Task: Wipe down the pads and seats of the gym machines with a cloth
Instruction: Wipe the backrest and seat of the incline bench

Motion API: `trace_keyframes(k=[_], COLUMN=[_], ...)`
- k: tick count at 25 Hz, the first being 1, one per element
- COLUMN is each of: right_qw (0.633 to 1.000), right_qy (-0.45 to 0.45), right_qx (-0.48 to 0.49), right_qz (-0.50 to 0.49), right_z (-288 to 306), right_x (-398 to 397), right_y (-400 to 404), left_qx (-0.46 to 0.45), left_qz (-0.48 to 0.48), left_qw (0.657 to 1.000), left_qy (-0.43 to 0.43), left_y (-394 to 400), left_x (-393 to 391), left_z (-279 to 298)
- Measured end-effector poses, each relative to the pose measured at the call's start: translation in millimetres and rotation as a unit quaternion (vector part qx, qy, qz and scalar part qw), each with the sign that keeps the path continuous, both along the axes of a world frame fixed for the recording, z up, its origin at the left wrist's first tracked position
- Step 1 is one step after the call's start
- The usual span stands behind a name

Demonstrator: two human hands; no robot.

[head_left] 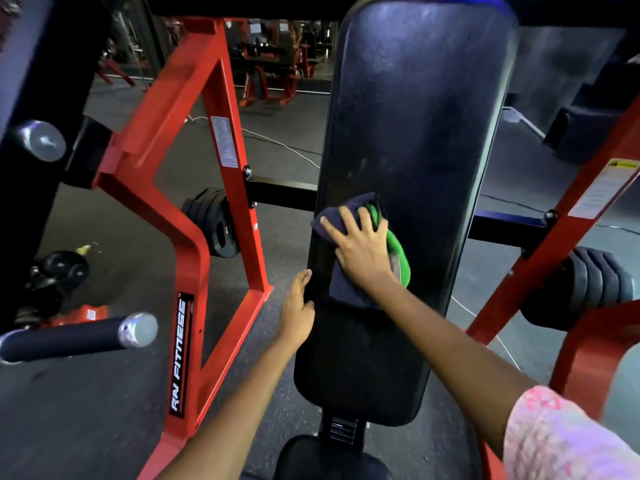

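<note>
cloth (341,285) under flat right hand (363,252) on back pad (415,133); left hand (298,313) at pad edge.

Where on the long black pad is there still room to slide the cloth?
The back pad is bare above the cloth, up to its top edge, and below it down to the lower end. The middle is crowded: the right hand presses the cloth there, and the left hand rests on the left edge.

A: What pad is shown?
B: A long black back pad (412,133), tilted away and matte, its lower end meeting a smaller black seat (332,459) at the bottom edge.
A: And the cloth?
B: A navy and green cloth (349,285), crumpled, lying flat against the pad's lower left portion
</note>
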State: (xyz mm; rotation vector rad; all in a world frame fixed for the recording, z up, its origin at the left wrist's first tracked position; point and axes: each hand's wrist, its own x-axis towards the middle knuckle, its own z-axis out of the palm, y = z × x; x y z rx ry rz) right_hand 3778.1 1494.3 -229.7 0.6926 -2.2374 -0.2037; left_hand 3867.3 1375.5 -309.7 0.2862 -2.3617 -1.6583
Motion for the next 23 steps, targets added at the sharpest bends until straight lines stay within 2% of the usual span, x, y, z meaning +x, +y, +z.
trace_keyframes(k=[3,4,6,7,8,12,14,16,17,21,23], right_qw=[0.994,0.996,0.999,0.997,0.998,0.987,0.994,0.995,0.994,0.983,0.985], right_qy=[0.012,0.005,-0.002,-0.011,-0.005,0.035,0.04,0.052,0.053,0.039,0.039], right_qx=[0.061,0.053,-0.04,-0.069,-0.069,0.051,0.004,-0.087,-0.093,0.031,0.052], right_qz=[0.094,0.071,-0.017,-0.027,-0.005,0.147,0.1,0.011,0.01,0.176,0.157], right_z=[-37,-39,-42,-50,-64,-117,-112,-108,-110,-149,-147], right_x=[16,17,17,22,27,45,41,34,35,53,55], right_y=[18,21,13,5,-1,23,31,15,4,15,43], left_qx=[0.051,0.057,0.079,0.097,0.118,0.185,0.179,0.212,0.234,0.309,0.299], left_qz=[0.017,0.024,0.045,0.061,0.077,0.103,0.1,0.103,0.105,0.098,0.088], left_qw=[0.999,0.998,0.996,0.993,0.989,0.975,0.977,0.969,0.963,0.942,0.947], left_qy=[0.012,0.016,0.024,0.029,0.04,0.069,0.063,0.07,0.079,0.083,0.074], left_y=[8,10,16,19,21,17,16,14,13,13,17], left_x=[4,4,1,0,-1,1,3,2,1,1,4], left_z=[-2,-4,-9,-14,-19,-55,-68,-71,-70,-69,-65])
